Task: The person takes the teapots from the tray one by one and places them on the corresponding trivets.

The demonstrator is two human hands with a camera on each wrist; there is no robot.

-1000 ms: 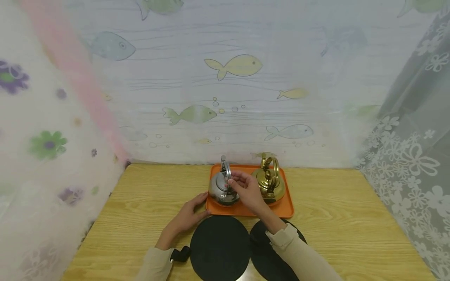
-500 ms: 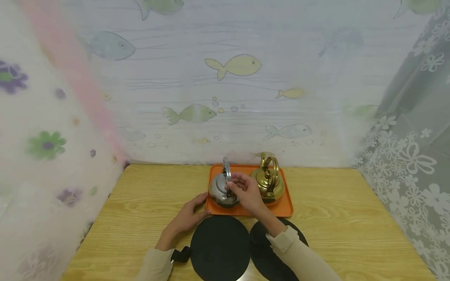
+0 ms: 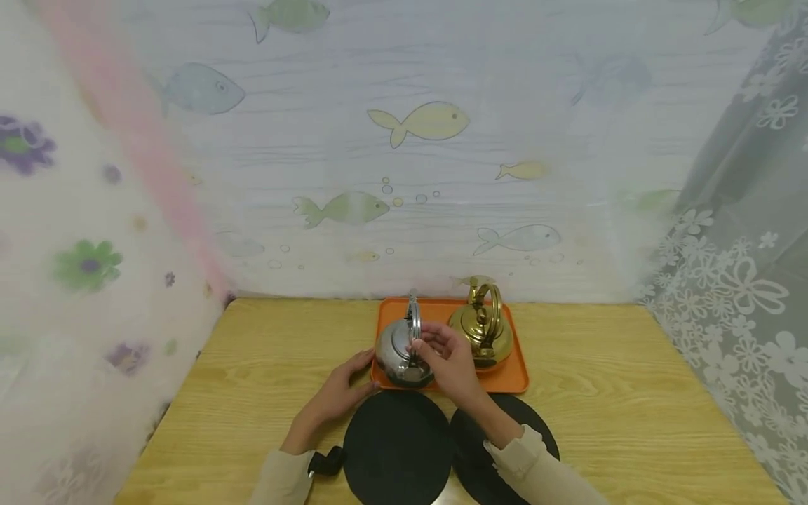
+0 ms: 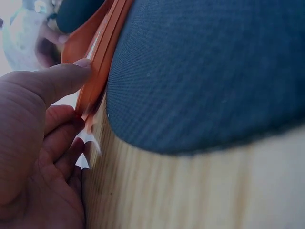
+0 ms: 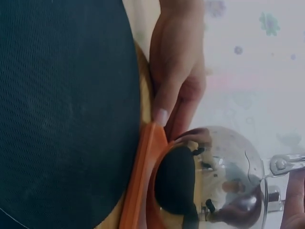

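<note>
A shiny silver kettle (image 3: 393, 354) and a gold kettle (image 3: 465, 324) are on an orange tray (image 3: 519, 377) at the table's back. My right hand (image 3: 456, 365) holds the silver kettle's upright handle between thumb and fingers; only part of this hand (image 5: 295, 202) enters the right wrist view. Whether the kettle's base touches the tray cannot be told. My left hand (image 3: 344, 389) grips the tray's front left corner. In the left wrist view its thumb rests on the tray rim (image 4: 97, 74), with the curled fingers against the adjoining side.
Two round black mats lie in front of the tray, a left mat (image 3: 398, 449) and a right mat (image 3: 524, 421) partly under my right forearm. Wood-grained tabletop (image 3: 606, 386) extends to both sides. A fish-patterned curtain (image 3: 341, 154) hangs behind.
My right hand has brought the silver kettle a little toward me and slightly right, toward the tray's front edge. The left hand stays at the tray corner. The gold kettle has not moved.
</note>
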